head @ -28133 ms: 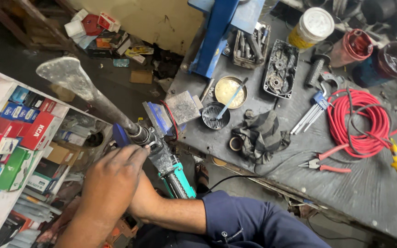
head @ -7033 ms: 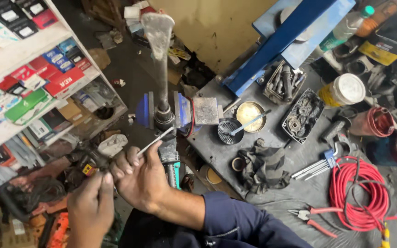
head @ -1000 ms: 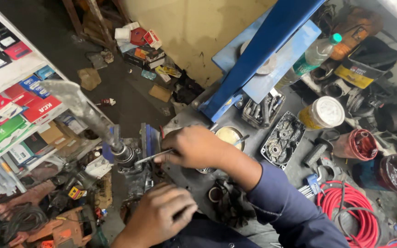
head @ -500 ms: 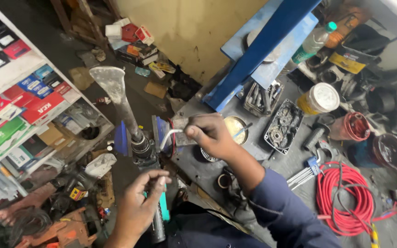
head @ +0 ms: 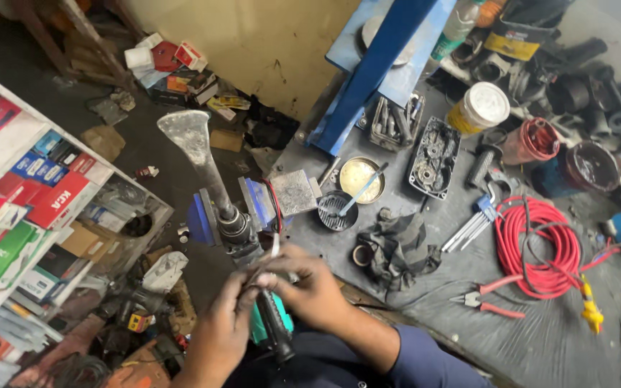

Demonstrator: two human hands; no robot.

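Note:
A demolition hammer with a wide chisel blade (head: 188, 136) and a teal body (head: 256, 329) sits clamped in a blue vise (head: 199, 219) at the bench edge, blade pointing away from me. My left hand (head: 221, 332) and my right hand (head: 314, 287) meet just below the hammer's metal collar (head: 233, 226). Between them is a screwdriver (head: 276, 332) with a black handle pointing down toward me; its thin shaft rises past my fingers toward the collar. My left fingers wrap it near the handle and my right fingers pinch the shaft.
On the bench lie a black rag (head: 397, 248), a round tin of grease (head: 362, 179), a tray of gears (head: 434, 147), hex keys (head: 472, 223), red-handled pliers (head: 479, 302) and a red coiled hose (head: 537, 248). A shelf of boxes (head: 23, 208) stands left.
My right hand has come back from the bench by the vise and joined my left hand on the screwdriver. The chisel blade now points more upright in view.

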